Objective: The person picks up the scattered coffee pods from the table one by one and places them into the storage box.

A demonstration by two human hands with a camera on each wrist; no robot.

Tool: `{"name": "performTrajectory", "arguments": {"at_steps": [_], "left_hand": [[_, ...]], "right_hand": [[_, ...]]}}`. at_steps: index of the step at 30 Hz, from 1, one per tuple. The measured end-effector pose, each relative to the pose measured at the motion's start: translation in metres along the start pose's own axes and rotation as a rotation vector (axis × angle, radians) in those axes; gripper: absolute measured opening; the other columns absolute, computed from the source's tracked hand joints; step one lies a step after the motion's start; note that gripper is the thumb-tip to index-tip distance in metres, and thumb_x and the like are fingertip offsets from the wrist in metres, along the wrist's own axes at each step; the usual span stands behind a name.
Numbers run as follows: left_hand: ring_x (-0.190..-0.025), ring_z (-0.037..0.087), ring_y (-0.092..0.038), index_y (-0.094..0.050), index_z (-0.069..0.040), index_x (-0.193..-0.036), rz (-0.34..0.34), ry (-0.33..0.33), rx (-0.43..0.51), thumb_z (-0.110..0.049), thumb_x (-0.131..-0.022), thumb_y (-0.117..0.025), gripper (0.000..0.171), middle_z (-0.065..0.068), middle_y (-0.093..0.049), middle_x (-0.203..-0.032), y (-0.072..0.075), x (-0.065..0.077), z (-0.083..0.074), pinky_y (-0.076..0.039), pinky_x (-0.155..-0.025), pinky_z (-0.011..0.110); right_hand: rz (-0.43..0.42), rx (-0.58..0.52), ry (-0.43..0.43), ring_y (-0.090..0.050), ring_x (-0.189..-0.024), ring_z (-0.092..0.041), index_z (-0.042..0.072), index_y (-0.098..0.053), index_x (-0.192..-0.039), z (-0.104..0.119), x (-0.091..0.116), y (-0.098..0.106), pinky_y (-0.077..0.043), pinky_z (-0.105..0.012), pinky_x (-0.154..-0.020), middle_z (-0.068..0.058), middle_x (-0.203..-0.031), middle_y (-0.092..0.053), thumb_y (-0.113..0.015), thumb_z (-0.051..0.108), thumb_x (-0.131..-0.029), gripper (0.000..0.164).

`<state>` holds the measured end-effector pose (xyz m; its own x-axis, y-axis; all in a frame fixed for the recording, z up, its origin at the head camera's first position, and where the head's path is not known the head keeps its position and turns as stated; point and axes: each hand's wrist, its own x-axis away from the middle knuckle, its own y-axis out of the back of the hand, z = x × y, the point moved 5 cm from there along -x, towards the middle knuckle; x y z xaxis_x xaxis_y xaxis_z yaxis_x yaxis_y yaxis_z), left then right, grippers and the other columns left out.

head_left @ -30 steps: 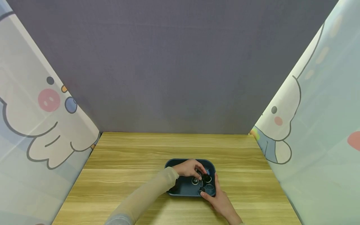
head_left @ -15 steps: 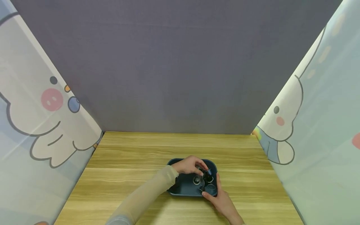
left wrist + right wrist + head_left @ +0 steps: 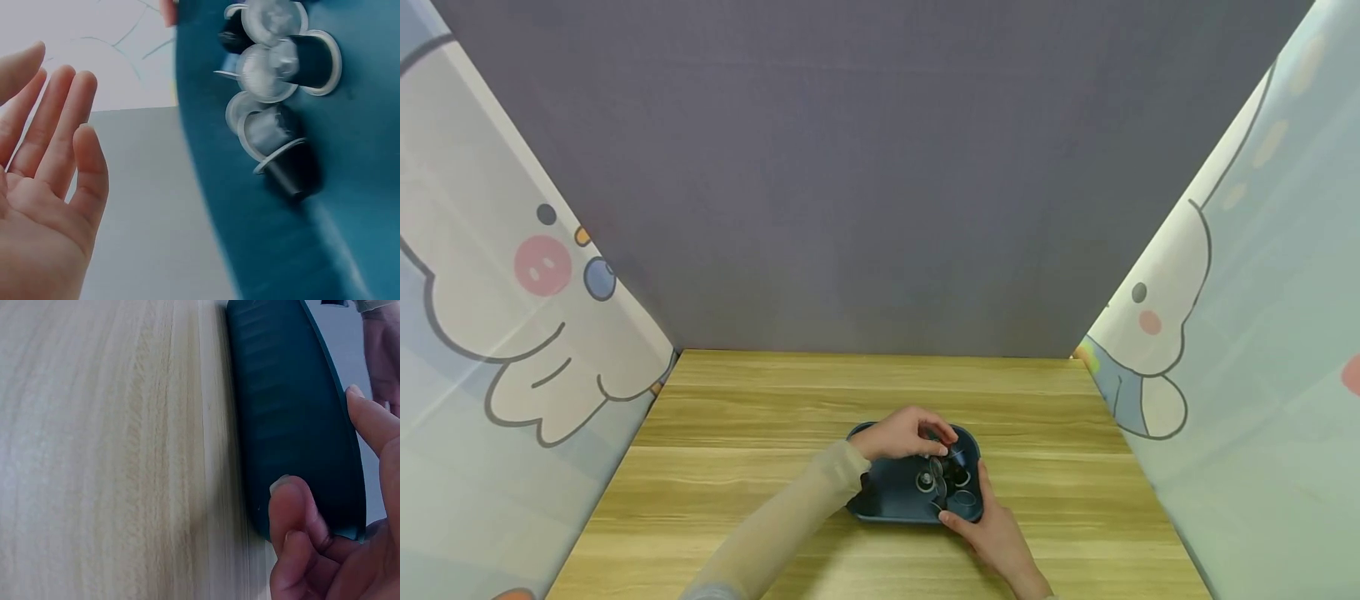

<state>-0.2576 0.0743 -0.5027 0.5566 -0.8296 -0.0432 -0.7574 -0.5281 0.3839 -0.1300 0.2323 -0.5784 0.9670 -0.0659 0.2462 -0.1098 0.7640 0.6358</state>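
Note:
Several coffee capsules, black and clear with pale rims, lie bunched in the right part of a dark blue tray point(image 3: 887, 500). Up close in the left wrist view, a black capsule point(image 3: 290, 172) lies tipped at the end of the bunch. My left hand point(image 3: 906, 434) hovers over the tray's far side; in its wrist view the left hand point(image 3: 53, 181) has spread, relaxed fingers with nothing in them. At the tray's near right corner my right hand point(image 3: 996, 533) grips the edge. The right wrist view shows bent fingers of the right hand point(image 3: 350, 562) against the tray's outer wall point(image 3: 287, 412).
The tray stands on a wood-grain table point(image 3: 737, 417). A grey panel point(image 3: 880, 208) rises behind the table, and cartoon-printed panels point(image 3: 1247, 400) flank it on both sides.
My left hand has risen a little and moved away from the capsules toward the tray's far side, its fingers loosening. The right hand keeps its grip on the tray corner.

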Motion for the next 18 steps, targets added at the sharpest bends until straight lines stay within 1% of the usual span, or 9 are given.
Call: {"name": "performTrajectory", "arguments": {"at_steps": [3,7,10,12,15,16,18], "left_hand": [[-0.099,0.012,-0.067,-0.072,-0.012,-0.117,-0.033,-0.039,-0.023,-0.016,-0.097,-0.068,0.021,0.009,-0.07,-0.115,0.006,0.005,-0.007,-0.053,-0.083,0.024],[-0.096,0.014,-0.066,-0.072,-0.012,-0.117,-0.085,-0.072,-0.049,-0.018,-0.099,-0.066,0.02,0.01,-0.07,-0.115,0.015,0.017,-0.013,-0.054,-0.08,0.026],[-0.094,0.012,-0.065,-0.073,-0.016,-0.117,-0.138,-0.079,-0.082,-0.021,-0.099,-0.065,0.02,0.003,-0.071,-0.113,0.021,0.028,-0.015,-0.053,-0.077,0.027],[-0.093,0.01,-0.064,-0.073,-0.019,-0.116,-0.171,-0.076,-0.103,-0.024,-0.099,-0.065,0.019,-0.004,-0.071,-0.11,0.024,0.037,-0.017,-0.052,-0.075,0.028],[-0.093,0.007,-0.063,-0.073,-0.022,-0.115,-0.214,-0.075,-0.134,-0.026,-0.1,-0.065,0.018,-0.011,-0.07,-0.108,0.029,0.051,-0.018,-0.051,-0.077,0.029],[-0.094,0.006,-0.063,-0.073,-0.023,-0.115,-0.225,-0.071,-0.139,-0.027,-0.1,-0.065,0.018,-0.012,-0.07,-0.108,0.031,0.056,-0.019,-0.051,-0.077,0.029],[-0.095,0.006,-0.063,-0.073,-0.024,-0.115,-0.254,-0.065,-0.148,-0.028,-0.1,-0.064,0.018,-0.012,-0.069,-0.109,0.036,0.067,-0.018,-0.051,-0.078,0.031]], "right_hand": [[-0.04,0.078,0.018,-0.055,-0.05,-0.017,0.005,-0.007,-0.16,0.001,-0.001,0.002,-0.046,-0.034,-0.051,-0.002,-0.058,-0.057,-0.074,0.062,-0.08,0.119],[-0.085,0.158,0.039,-0.064,-0.069,-0.025,0.0,-0.017,-0.158,0.003,-0.002,0.005,-0.053,-0.045,-0.064,-0.013,-0.077,-0.066,-0.075,0.066,-0.077,0.119],[-0.098,0.177,0.041,-0.068,-0.078,-0.035,-0.001,-0.02,-0.157,0.003,-0.001,0.006,-0.054,-0.052,-0.069,-0.023,-0.088,-0.069,-0.076,0.065,-0.076,0.119],[-0.098,0.187,0.037,-0.068,-0.08,-0.036,0.0,-0.019,-0.157,0.002,-0.001,0.006,-0.054,-0.053,-0.071,-0.024,-0.091,-0.069,-0.075,0.065,-0.076,0.119],[-0.116,0.192,0.037,-0.068,-0.081,-0.034,0.002,-0.019,-0.158,-0.001,0.0,0.008,-0.054,-0.051,-0.071,-0.023,-0.092,-0.07,-0.075,0.065,-0.077,0.117],[-0.121,0.188,0.037,-0.068,-0.078,-0.03,0.003,-0.019,-0.158,-0.002,0.001,0.009,-0.054,-0.048,-0.07,-0.02,-0.087,-0.069,-0.075,0.065,-0.077,0.116],[-0.135,0.168,0.035,-0.064,-0.069,-0.023,0.005,-0.021,-0.158,-0.002,0.002,0.011,-0.052,-0.041,-0.063,-0.01,-0.078,-0.067,-0.073,0.063,-0.08,0.11]]}}
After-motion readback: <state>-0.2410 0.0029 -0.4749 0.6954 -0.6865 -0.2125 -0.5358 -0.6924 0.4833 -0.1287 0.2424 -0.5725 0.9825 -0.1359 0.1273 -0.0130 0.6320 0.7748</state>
